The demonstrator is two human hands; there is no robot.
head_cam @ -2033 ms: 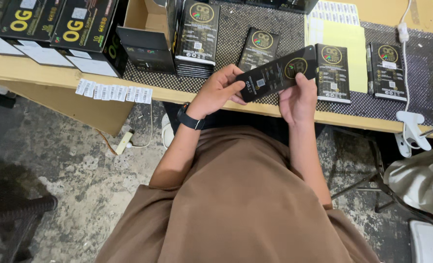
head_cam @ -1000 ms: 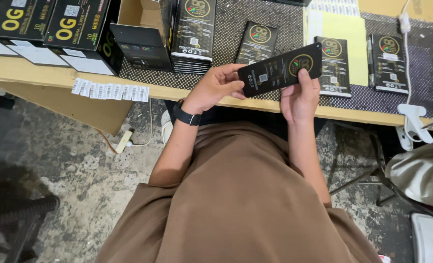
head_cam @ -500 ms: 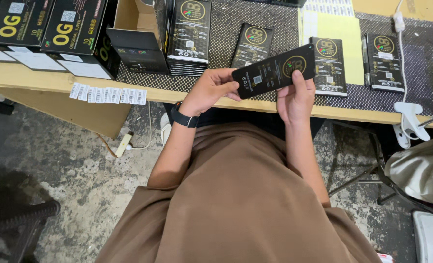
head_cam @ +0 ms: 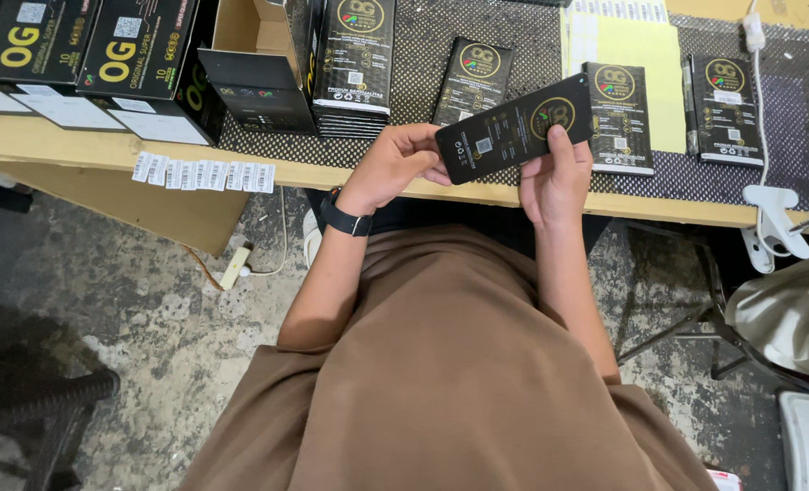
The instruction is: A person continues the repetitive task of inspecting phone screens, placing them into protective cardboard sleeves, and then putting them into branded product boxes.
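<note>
A: What's the cam showing rn?

B: I'm looking down at both hands, over the table edge (head_cam: 241, 175). Left hand (head_cam: 395, 164) is curling round the low end of a flat black packet (head_cam: 513, 129), fingers closed on it. Right hand (head_cam: 554, 177) is gripping the other end from below, thumb pressing on the face near the gold round emblem. So the packet's hanging in the air, tilted, right end higher, just above the dotted black mat (head_cam: 477, 27), not touching it.

A: What's nearby?

B: More packets of the same kind are lying flat on the mat: one (head_cam: 473, 77) just behind the held one, one (head_cam: 621, 116) beside the right hand, one (head_cam: 724, 109) further right. A stack of them (head_cam: 354, 64) is sitting to the left, next to an open carton (head_cam: 259, 64). A sticker strip (head_cam: 202, 173) is hanging at the table edge, w/ a yellow sheet (head_cam: 641, 64) at the back.

A: Any risks?

B: IMO, yes. The packet's glossy and slim, held by the ends only; if either grip is loosening it could be sliding out and dropping to the rough floor (head_cam: 131, 300). Also the right elbow's working close to the white clamp (head_cam: 773, 223) and its cable, so a snag's possible.
</note>
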